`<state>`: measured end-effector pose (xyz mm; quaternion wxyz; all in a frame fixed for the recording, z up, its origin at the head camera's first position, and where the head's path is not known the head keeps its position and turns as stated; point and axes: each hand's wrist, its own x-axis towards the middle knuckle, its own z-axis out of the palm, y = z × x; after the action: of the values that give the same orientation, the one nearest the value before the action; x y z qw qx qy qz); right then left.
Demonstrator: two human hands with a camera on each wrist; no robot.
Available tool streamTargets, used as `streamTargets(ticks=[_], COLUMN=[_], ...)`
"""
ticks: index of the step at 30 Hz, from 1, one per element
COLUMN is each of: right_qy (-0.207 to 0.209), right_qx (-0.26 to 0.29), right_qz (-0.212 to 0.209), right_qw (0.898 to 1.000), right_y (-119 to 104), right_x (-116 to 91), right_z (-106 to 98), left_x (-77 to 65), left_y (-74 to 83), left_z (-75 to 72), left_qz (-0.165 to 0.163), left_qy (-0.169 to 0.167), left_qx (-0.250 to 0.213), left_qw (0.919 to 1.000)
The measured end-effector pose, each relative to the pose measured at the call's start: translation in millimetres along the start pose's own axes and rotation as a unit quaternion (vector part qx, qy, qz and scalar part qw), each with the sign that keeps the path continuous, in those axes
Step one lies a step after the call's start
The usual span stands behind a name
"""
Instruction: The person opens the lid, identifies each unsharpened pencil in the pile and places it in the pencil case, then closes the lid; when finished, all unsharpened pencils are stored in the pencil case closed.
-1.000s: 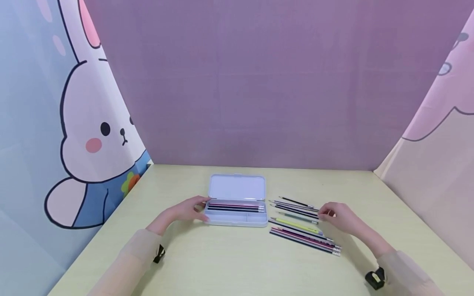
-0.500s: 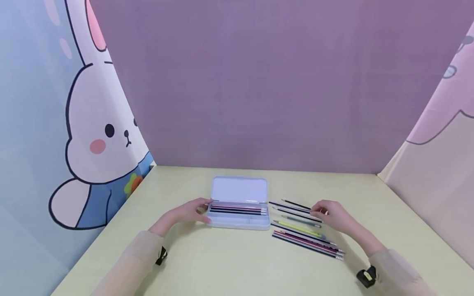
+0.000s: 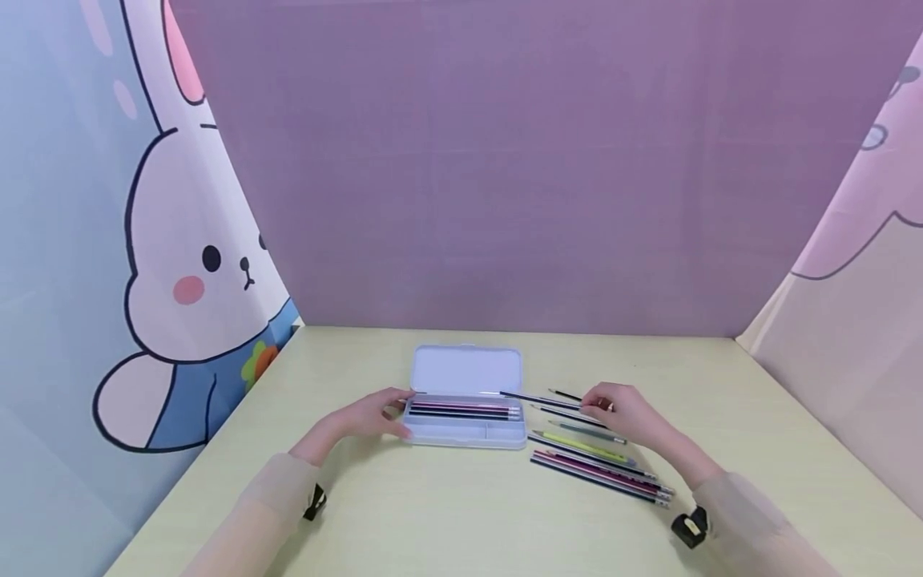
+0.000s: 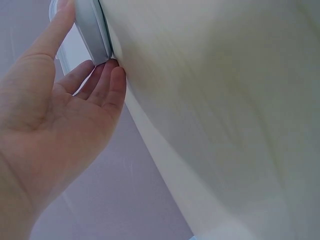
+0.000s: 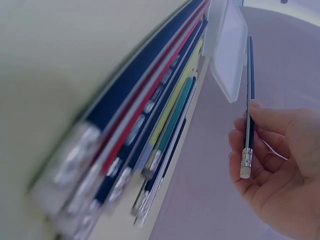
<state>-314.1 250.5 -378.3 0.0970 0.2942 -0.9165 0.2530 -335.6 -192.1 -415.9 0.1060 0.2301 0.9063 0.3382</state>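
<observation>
A white plastic pencil case (image 3: 447, 435) lies with its lid (image 3: 466, 369) raised; several dark and reddish pencils (image 3: 461, 413) rest in its rear compartment. My left hand (image 3: 369, 415) holds the case's left end, thumb at the front corner and fingers farther back. In the left wrist view, the fingertips (image 4: 116, 75) meet the case's end. Between thumb and fingers, my right hand (image 3: 626, 412) pinches a dark striped pencil (image 5: 250, 75) near its eraser end. Its other end reaches over the right side of the case, by the hinge, above the loose pencils.
Right of the case, several loose pencils lie side by side, among them a yellow one (image 3: 580, 445), a green one (image 3: 587, 430) and a red and dark group (image 3: 602, 478). A purple curtain (image 3: 505, 176) hangs behind the pale table (image 3: 433, 513).
My right hand has taken a dark pencil from the upper part of the row and carried it left toward the case. My left hand stays at the case's left end.
</observation>
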Motion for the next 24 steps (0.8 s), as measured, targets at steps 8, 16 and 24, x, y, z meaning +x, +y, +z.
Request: streamTargets(ticks=[8, 16, 24], right_qy=[-0.001, -0.003, -0.006], right_qx=[0.013, 0.029, 0.042], right_qz=[0.002, 0.001, -0.016], right_qw=[1.000, 1.000, 0.999], right_y=[-10, -20, -38], right_x=[14, 26, 37], right_z=[10, 23, 31], left_x=[-0.5, -0.8, -1.4], left_y=[0.8, 2.4, 4.3], left_z=[-0.6, -1.6, -1.5], left_qz=[0.002, 0.001, 0.004], left_qy=[-0.001, -0.002, -0.004], left_qx=[-0.003, -0.003, 0.000], left_qw=[1.0000, 1.0000, 1.0000])
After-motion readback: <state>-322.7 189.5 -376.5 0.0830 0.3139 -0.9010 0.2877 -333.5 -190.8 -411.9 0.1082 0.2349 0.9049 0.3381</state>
